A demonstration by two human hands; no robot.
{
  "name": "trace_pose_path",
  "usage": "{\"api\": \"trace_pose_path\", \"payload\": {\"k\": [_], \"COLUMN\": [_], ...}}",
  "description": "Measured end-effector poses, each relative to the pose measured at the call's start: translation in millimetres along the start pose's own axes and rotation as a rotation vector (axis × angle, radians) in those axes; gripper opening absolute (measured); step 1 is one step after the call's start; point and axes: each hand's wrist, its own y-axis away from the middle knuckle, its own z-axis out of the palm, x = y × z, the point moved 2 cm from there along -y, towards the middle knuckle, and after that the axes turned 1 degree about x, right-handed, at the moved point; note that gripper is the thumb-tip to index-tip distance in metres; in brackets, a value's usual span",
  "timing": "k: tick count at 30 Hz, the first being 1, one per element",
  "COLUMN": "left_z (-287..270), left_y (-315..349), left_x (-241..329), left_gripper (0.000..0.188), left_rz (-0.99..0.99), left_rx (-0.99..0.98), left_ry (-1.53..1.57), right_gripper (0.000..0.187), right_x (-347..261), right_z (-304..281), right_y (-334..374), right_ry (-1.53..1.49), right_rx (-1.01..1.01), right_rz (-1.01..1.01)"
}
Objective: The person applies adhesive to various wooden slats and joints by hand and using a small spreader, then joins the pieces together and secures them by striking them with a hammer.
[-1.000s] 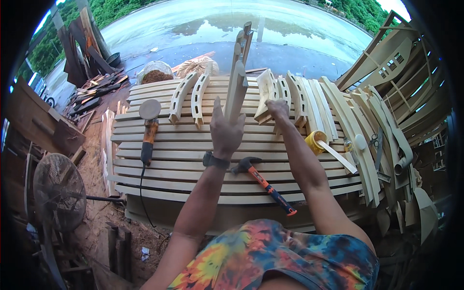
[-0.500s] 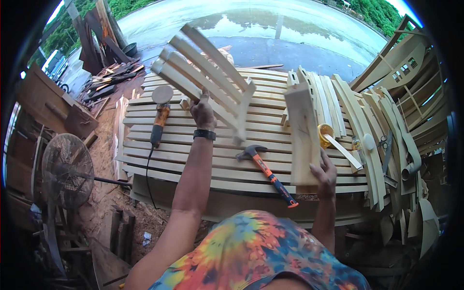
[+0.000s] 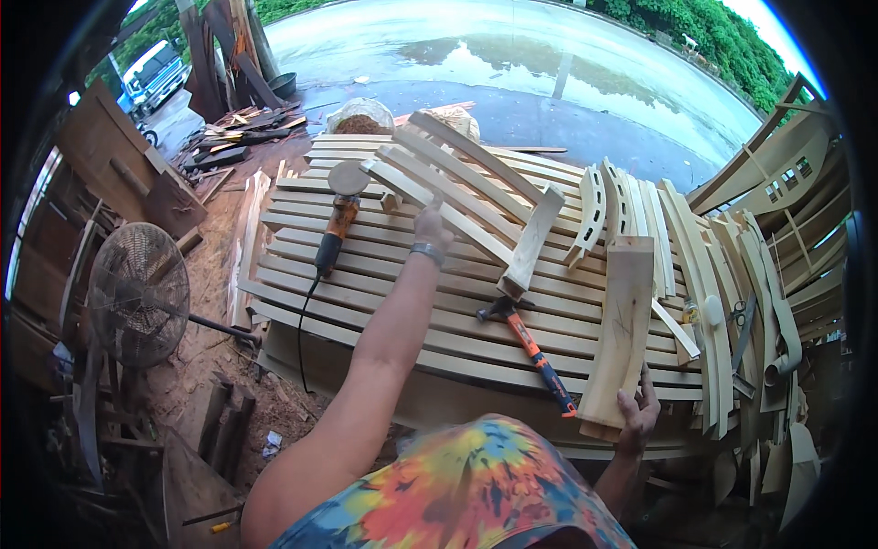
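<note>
My left hand (image 3: 433, 231), a little blurred, is closed round one slat of a wooden slatted frame (image 3: 466, 206). Several pale parallel slats in it meet a short thick crosspiece (image 3: 533, 240) at the right end. The frame rests tilted on the slatted wooden bench top (image 3: 430, 322). My right hand (image 3: 638, 408) grips the lower right edge of a slightly curved wooden board (image 3: 624, 329), thumb on its face, fingers mostly behind. Between my hands lies a claw hammer (image 3: 533, 350) with an orange and black handle, its head just below the crosspiece.
An orange and black power grinder (image 3: 336, 233) with a round disc lies on the left, its cord hanging down. Slotted curved pieces (image 3: 590, 215) and long strips (image 3: 700, 293) line the right side, near scissors (image 3: 737, 314). A standing fan (image 3: 140, 295) is at far left.
The slatted frame has come down from the air onto the bench, my left hand with it. My right hand has brought the board lower and nearer. The head view has shifted.
</note>
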Motion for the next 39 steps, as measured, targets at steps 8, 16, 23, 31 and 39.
{"api": "trace_pose_path", "payload": {"k": [8,16,23,31,39], "left_z": [3.4,-34.3,-8.1,-16.0,-55.3], "left_y": [43.0,39.7,198.5,262.7,256.4], "left_x": [6.0,23.9,-16.5,-40.1,-37.4], "left_gripper": [0.077,0.086,0.084,0.06,0.062], "left_rz": [-0.044,-0.205,-0.365,-0.265,-0.167], "left_rx": [0.075,-0.005,-0.495,-0.245,-0.187], "left_ry": [-0.573,-0.883,-0.391,-0.293,-0.195], "right_gripper": [0.084,0.085,0.087,0.056,0.04], "right_x": [2.2,-0.7,20.4,-52.0,-65.4], "right_z": [4.4,40.7,90.3,63.3,-20.8], "right_y": [13.6,-8.5,-12.5,-59.6,-164.3], "right_ry": [-0.021,0.097,0.236,0.718,1.801], "right_rx": [-0.018,-0.216,-0.391,-0.221,-0.251], "right_rz": [0.031,0.029,-0.039,-0.528,0.333]}}
